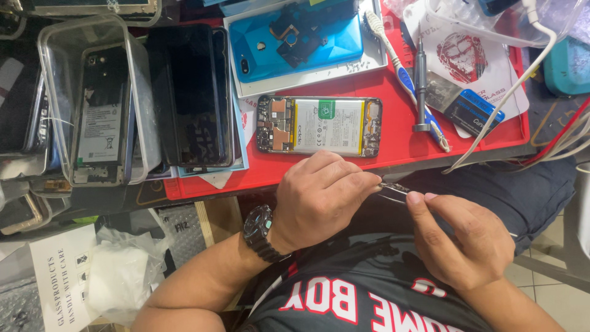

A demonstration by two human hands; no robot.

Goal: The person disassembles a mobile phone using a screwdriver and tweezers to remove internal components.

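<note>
An opened phone [319, 126] with its battery and circuit board showing lies on the red work mat [393, 138]. Just below the mat's near edge, my left hand [319, 197], with a black watch on its wrist, and my right hand [464, 237] meet over my lap. Together they pinch a small thin metal part [393, 189] between the fingertips; what exactly it is cannot be told. A blue phone back cover [295, 40] with small black parts on it rests on a white tray at the top.
A screwdriver [421, 86], a toothbrush [409, 80] and a blue card [473, 110] lie on the mat's right side. Dark phone screens [193, 95] are stacked to the left, beside a clear plastic tub [92, 98] holding another phone. White cables [510, 86] cross the right.
</note>
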